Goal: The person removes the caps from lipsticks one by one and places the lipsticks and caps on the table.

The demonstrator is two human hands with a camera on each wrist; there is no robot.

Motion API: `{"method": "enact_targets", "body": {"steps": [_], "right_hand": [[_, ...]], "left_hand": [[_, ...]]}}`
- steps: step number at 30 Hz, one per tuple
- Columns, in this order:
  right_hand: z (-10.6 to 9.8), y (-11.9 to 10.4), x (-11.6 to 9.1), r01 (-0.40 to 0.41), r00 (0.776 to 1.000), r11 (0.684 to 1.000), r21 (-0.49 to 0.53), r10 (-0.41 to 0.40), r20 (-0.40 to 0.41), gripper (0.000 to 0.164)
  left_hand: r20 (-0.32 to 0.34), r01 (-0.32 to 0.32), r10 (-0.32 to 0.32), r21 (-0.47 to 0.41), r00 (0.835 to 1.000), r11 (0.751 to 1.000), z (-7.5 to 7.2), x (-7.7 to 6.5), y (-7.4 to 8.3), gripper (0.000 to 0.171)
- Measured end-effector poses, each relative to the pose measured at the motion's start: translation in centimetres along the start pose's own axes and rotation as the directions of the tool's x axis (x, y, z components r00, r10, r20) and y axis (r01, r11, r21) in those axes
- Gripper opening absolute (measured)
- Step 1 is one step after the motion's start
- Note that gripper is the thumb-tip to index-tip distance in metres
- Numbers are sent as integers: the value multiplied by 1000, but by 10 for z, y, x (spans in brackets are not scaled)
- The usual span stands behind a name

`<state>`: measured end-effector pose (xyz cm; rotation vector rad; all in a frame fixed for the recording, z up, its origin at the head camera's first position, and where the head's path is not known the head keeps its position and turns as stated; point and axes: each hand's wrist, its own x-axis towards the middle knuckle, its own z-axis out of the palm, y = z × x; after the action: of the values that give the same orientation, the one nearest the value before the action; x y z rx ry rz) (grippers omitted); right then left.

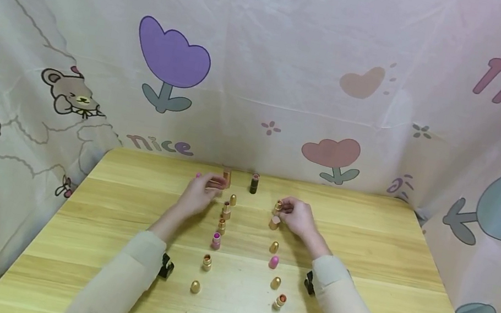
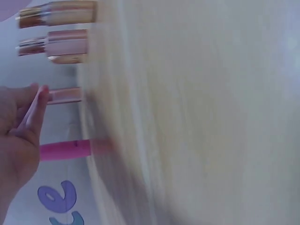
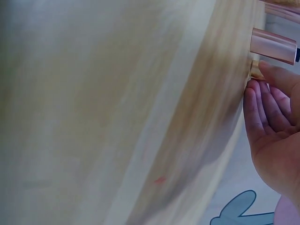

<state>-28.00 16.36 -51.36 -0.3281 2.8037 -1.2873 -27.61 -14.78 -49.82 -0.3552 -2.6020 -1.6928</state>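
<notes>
My left hand [image 1: 200, 193] reaches to a rose-gold lipstick tube [image 1: 226, 178] standing near the table's back edge. Thumb and fingers are fairly straight, with the fingertips right at the tube; in the left wrist view they cover the upper end of this tube [image 2: 65, 95]. Just beside this hand stands a bright pink tube [image 2: 65, 150]. My right hand [image 1: 299, 216] pinches a small gold lipstick [image 1: 278, 205] between thumb and fingers. In the right wrist view its gold side [image 3: 256, 70] shows between the fingertips, low at the tabletop. A rose-gold cap [image 1: 274, 223] stands close in front of it.
A black lipstick [image 1: 254, 183] stands at the back between the hands. Uncapped lipsticks, among them a pink one [image 1: 216, 240], form a left row. Several caps, including a pink cap [image 1: 274, 262], and an open lipstick [image 1: 279, 302] form a right row. A patterned cloth [image 1: 266, 69] hangs behind.
</notes>
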Motion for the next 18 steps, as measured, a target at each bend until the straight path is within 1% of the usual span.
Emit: {"method": "enact_targets", "body": {"steps": [2, 3, 5, 7, 8, 11, 12, 14, 16, 18], "right_hand": [[0, 0, 0, -4, 1000, 1000, -11, 4, 0, 29], [0, 0, 0, -3, 1000, 1000, -17, 3, 1, 29], [-1, 0, -1, -5, 1000, 1000, -21, 5, 1, 29], [-1, -1, -1, -5, 1000, 1000, -20, 5, 0, 29], [-1, -1, -1, -6, 1000, 1000, -18, 6, -1, 29], [-1, -1, 0, -11, 1000, 1000, -9, 11, -2, 29], [-1, -1, 0, -11, 1000, 1000, -7, 11, -1, 29], [0, -1, 0, -9, 1000, 1000, -4, 9, 0, 29], [0, 0, -1, -4, 1000, 1000, -5, 4, 1, 29], [1, 1, -1, -4, 1000, 1000, -5, 4, 1, 29]], "left_hand": [[-80, -6, 0, -67, 997, 998, -4, -4, 3, 35], [-122, -17, 5, -91, 992, 996, -6, -5, 4, 35], [-216, -36, 10, -120, 976, 992, -10, -8, 6, 35], [-308, -67, 17, -150, 951, 986, -14, -9, 5, 35], [-352, -83, 23, -154, 936, 985, -16, -10, 5, 35], [-454, -116, 34, -153, 890, 981, -20, -11, 1, 38], [-475, -115, 34, -143, 879, 983, -21, -10, -1, 39], [-497, -87, 19, -115, 867, 990, -23, -10, -4, 41], [-500, -37, -28, -119, 866, 992, -24, -9, -8, 41], [-484, 24, -93, -147, 870, 989, -25, -8, -11, 40]]}}
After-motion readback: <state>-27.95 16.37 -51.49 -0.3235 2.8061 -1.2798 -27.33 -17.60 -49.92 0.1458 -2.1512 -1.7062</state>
